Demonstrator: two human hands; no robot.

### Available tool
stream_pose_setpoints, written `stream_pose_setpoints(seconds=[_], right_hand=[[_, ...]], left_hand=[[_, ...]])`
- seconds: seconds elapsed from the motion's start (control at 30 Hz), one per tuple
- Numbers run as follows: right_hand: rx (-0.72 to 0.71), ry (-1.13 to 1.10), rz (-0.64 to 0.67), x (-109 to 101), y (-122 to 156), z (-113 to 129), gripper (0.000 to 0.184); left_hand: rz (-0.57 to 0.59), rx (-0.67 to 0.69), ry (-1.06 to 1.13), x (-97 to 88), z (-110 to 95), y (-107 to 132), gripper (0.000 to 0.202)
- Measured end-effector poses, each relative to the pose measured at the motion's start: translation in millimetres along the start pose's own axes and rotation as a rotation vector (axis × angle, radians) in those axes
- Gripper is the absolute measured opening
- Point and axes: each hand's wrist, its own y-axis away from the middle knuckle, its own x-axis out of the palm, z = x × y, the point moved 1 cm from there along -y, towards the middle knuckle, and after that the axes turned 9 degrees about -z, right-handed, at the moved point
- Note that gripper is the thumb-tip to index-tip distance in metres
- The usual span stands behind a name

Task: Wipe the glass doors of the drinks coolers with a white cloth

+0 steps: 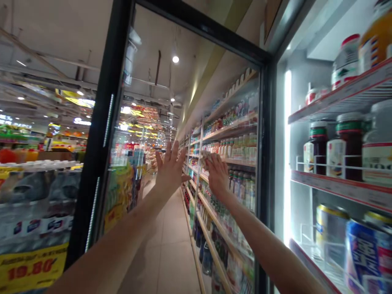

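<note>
Wiping stroke in hand, I judge. My left hand (170,169) empty, spread wide, facing glass door (102,102); my right hand (218,176) bunched over pale cloth (206,155), mid-height, nearer door's right edge. Next move calls for cloth flat, pressure even.

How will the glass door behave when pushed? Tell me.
The glass door should feel stiff, given its thick black frame. It is probably heavy, judging by its large size. It likely swings rather than slides, since it stands angled out from the cooler.
</note>
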Motion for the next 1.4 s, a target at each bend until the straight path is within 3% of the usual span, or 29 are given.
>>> stream_pose_setpoints(seconds=[0.07, 0.17, 0.23, 0.37, 0.43, 0.5, 0.63, 0.7, 0.8, 0.87, 0.97, 1.03, 1.1, 1.2, 1.27, 1.4], right_hand=[[0.021, 0.008, 0.013, -4.1, 7.6, -8.1, 0.049], [0.399, 0.103, -0.114, -12.1, 8.6, -36.1, 0.05], [0.495, 0.128, -0.162, -10.9, 6.5, -35.6, 0.051], [0.116, 0.045, -0.042, 2.9, 10.8, 11.9, 0.05], [0.012, 0.024, 0.023, 4.8, 14.5, 21.7, 0.049], [0.093, 0.046, 0.01, 0.6, 14.8, 10.4, 0.05], [0.434, 0.096, -0.147, -8.4, 15.3, -14.0, 0.052], [0.365, 0.062, -0.146, -7.2, 23.7, -1.1, 0.052], [0.033, -0.03, -0.028, -3.5, 44.1, 23.4, 0.049], [0.005, -0.015, -0.008, -5.0, 53.3, 17.5, 0.047], [0.337, 0.107, -0.135, -11.9, 52.9, -16.1, 0.048], [0.486, 0.148, -0.206, -13.1, 49.5, -25.2, 0.05], [0.405, 0.122, -0.197, -9.2, 50.1, -11.5, 0.051], [0.038, 0.01, -0.05, -2.2, 60.7, 20.5, 0.049], [-0.026, -0.011, 0.006, -4.2, 68.0, 18.7, 0.046], [0.397, 0.113, -0.15, -17.5, 70.4, -33.9, 0.048]], left_hand=[[0.01, -0.009, 0.013, -1.3, -0.7, 0.3, 0.09], [0.024, -0.009, 0.029, -1.6, -1.7, -0.9, 0.091], [0.021, -0.004, 0.026, -1.0, -1.5, -2.5, 0.091], [0.005, -0.003, 0.016, -0.1, -2.5, 0.5, 0.089], [0.006, 0.011, 0.003, 0.1, -6.0, 9.2, 0.084], [0.029, 0.053, -0.005, 0.7, -11.3, 21.6, 0.082], [0.076, 0.095, 0.013, 2.5, -18.8, 40.3, 0.085], [0.084, 0.085, 0.016, 2.7, -19.1, 42.0, 0.087], [0.089, 0.076, 0.007, 2.1, -17.8, 40.0, 0.087], [0.093, 0.076, -0.001, 2.1, -17.4, 38.7, 0.086], [0.11, 0.079, 0.002, 3.7, -17.8, 38.4, 0.085], [0.107, 0.084, 0.009, 5.9, -17.9, 39.1, 0.085], [0.085, 0.087, 0.013, 8.4, -17.2, 40.2, 0.085], [0.047, 0.091, 0.012, 11.0, -15.3, 41.4, 0.086], [0.046, 0.088, 0.009, 11.4, -14.6, 41.3, 0.085], [0.083, 0.086, 0.009, 10.8, -15.7, 39.7, 0.086]])
